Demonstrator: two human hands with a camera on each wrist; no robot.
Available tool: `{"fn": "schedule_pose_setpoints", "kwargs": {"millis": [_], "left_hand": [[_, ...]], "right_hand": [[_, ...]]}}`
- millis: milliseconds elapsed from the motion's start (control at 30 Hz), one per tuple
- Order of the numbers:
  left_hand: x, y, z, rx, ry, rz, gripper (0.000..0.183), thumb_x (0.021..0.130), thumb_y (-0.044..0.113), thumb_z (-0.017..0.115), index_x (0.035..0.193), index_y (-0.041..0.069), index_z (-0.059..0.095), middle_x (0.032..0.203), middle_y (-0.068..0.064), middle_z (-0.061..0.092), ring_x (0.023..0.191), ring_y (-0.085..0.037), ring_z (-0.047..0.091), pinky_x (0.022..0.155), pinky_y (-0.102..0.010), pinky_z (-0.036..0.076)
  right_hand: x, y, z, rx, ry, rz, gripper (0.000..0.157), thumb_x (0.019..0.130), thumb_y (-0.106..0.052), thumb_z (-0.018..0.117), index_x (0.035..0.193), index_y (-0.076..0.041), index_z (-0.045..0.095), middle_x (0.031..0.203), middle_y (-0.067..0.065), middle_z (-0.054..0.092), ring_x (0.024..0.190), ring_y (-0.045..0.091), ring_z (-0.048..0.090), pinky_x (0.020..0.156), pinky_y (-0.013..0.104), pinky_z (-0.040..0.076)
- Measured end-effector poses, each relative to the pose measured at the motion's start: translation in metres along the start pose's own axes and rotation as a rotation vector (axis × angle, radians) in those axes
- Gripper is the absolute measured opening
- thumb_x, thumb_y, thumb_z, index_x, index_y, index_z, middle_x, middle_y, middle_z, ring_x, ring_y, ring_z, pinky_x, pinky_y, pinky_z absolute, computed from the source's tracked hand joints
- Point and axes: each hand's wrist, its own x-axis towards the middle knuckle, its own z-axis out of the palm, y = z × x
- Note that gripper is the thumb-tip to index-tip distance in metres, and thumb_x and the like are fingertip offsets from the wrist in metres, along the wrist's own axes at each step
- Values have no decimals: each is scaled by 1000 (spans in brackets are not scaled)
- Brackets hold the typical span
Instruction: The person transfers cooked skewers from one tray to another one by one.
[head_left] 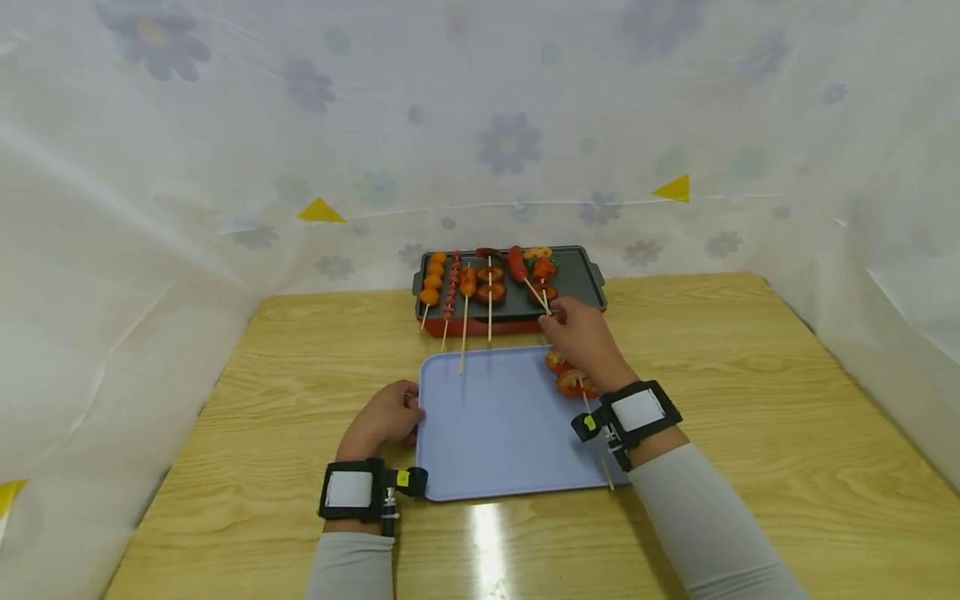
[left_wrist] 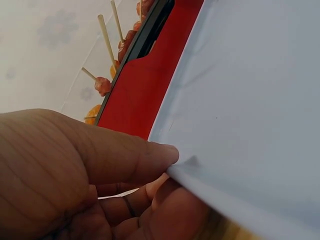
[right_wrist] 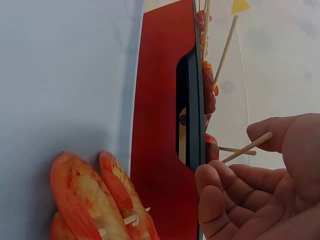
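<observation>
My left hand [head_left: 386,417] pinches the left rim of a pale blue tray [head_left: 487,433], thumb on top and fingers curled beneath. At the front right of a grill [head_left: 572,271], my right hand [head_left: 587,333] is by the stick ends of a red sausage skewer [head_left: 517,263] and a mixed skewer [head_left: 543,268]. In the right wrist view a bare stick [right_wrist: 247,148] lies between the parted thumb and fingers. A skewer of red-edged tan pieces [head_left: 576,383] lies on the tray's right side, partly hidden by my right wrist.
The grill has a red base [left_wrist: 147,87] and stands behind the tray. Orange balls [head_left: 432,282], a thin pink skewer [head_left: 452,287], a short sausage [head_left: 468,281] and round brown slices [head_left: 491,292] lie on it, sticks jutting forward. A flowered curtain [head_left: 510,142] hangs behind the wooden table [head_left: 300,358].
</observation>
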Motion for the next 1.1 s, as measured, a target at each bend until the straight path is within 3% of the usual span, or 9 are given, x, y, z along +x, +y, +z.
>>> {"fn": "schedule_pose_setpoints", "kwargs": {"millis": [200, 433, 633, 867, 1100], "left_hand": [[0, 2, 1, 7, 1, -1, 43, 94, 5, 60, 136, -2, 51, 92, -10, 55, 72, -21, 59, 60, -30, 50], [-2, 4, 1, 5, 5, -8, 43, 94, 5, 59, 136, -1, 51, 93, -11, 55, 73, -22, 59, 60, -30, 51], [-3, 4, 0, 1, 8, -14, 44, 94, 5, 59, 137, -2, 50, 94, -11, 55, 75, -22, 59, 60, -30, 51], [-3, 3, 1, -9, 8, -23, 44, 94, 5, 59, 137, -1, 50, 95, -11, 55, 77, -22, 59, 61, -31, 52], [-1, 4, 0, -5, 9, -20, 43, 94, 5, 60, 136, 0, 51, 94, -11, 56, 75, -22, 60, 61, -31, 51]], "right_hand": [[2, 1, -6, 35, -51, 45, 47, 101, -26, 51, 141, -1, 49, 113, 14, 62, 75, 25, 57, 64, 38, 46], [3, 3, -11, 91, -100, 62, 47, 102, -23, 50, 144, -1, 46, 128, 19, 56, 91, 28, 58, 75, 40, 48], [4, 5, -8, 136, -131, 90, 47, 103, -22, 51, 145, -3, 43, 125, 18, 55, 89, 31, 57, 69, 38, 47], [6, 8, -6, 179, -125, 133, 44, 105, -27, 46, 142, -4, 45, 113, 20, 55, 76, 26, 51, 62, 37, 43], [12, 9, -5, 247, -97, 179, 39, 104, -25, 46, 137, -4, 48, 113, 20, 54, 81, 25, 50, 69, 39, 44]]}}
